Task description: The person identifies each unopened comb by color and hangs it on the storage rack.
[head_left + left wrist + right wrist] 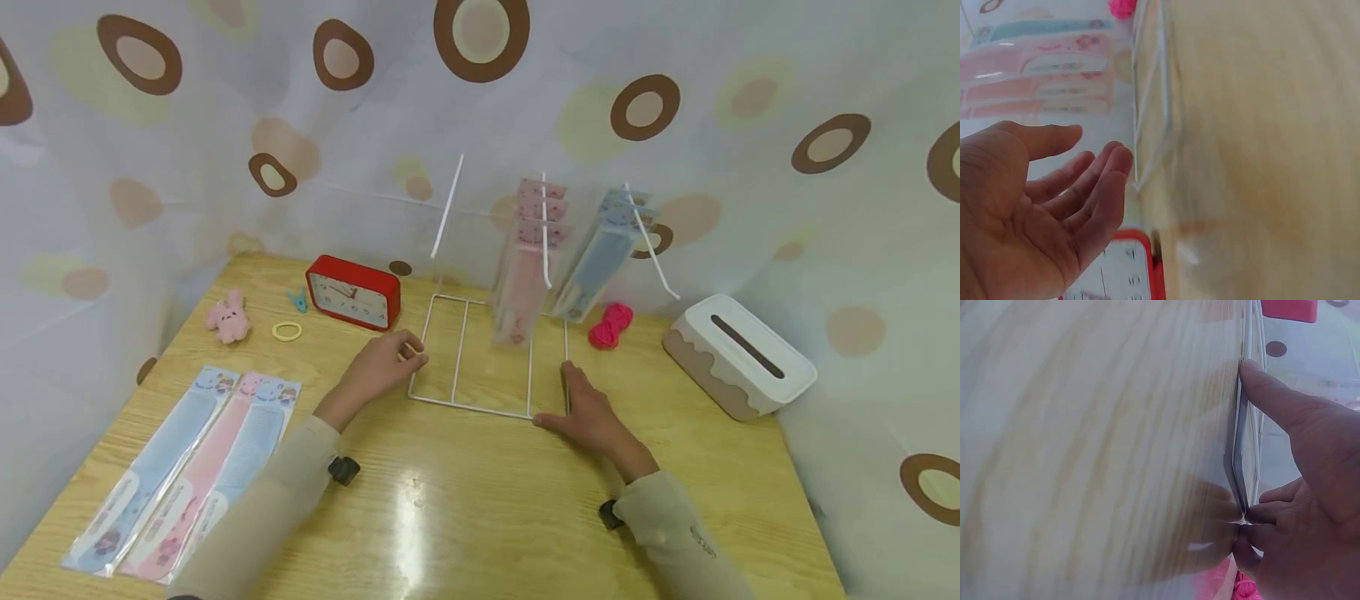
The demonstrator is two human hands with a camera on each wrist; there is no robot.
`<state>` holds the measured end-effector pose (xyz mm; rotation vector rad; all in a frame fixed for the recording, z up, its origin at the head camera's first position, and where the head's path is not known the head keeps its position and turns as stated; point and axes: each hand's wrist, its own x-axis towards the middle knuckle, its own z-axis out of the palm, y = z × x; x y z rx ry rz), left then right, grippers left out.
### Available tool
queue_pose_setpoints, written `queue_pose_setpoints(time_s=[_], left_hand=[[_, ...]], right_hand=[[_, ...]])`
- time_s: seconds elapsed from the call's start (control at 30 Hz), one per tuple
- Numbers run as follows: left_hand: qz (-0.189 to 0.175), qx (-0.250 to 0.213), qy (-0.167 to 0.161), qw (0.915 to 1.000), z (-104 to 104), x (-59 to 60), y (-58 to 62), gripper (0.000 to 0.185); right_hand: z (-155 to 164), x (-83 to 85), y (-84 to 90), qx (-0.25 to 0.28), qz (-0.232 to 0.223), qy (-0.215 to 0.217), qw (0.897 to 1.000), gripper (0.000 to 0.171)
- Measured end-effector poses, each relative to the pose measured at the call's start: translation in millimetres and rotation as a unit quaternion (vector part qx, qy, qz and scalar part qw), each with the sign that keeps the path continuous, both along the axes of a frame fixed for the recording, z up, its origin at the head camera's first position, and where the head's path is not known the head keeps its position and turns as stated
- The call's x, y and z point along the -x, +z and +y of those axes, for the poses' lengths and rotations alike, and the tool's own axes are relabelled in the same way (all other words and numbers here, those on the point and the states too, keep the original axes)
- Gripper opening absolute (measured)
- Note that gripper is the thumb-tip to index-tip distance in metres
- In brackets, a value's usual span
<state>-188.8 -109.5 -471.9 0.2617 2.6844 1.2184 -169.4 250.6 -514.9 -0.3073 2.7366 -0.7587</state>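
Observation:
A white wire rack [468, 407] stands on the table, three prongs sticking out above its flat base. Several pink packaged combs [522, 275] hang from the middle prong, blue packaged combs [606, 254] from the right one; the left prong [447, 207] is bare. At the base's front right corner is my right hand [592, 417], thumb on the front wire and fingers along the right side, spread rather than wrapped round it. My left hand [378, 367] hovers beside the base's left edge, palm inward, fingers loosely bent, holding nothing.
Three packaged combs [187, 475] lie at the left. Behind are a pink plush toy [228, 318], a blue clip [298, 301], a yellow ring [287, 339] and a red clock [354, 292]. Pink yarn [611, 325] and a tissue box [738, 354] sit right of the rack. Patterned cloth hangs behind.

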Motion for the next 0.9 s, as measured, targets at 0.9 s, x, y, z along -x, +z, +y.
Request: queue_pose_setpoints(time_s=[0.9], left_hand=[[-0.112, 0.268, 0.164, 0.9429, -114, -110.6, 10.4, 0.06]], right_hand=[[-3, -1.4, 4.9, -0.002, 0.016, 0.002, 1.0, 0.11]])
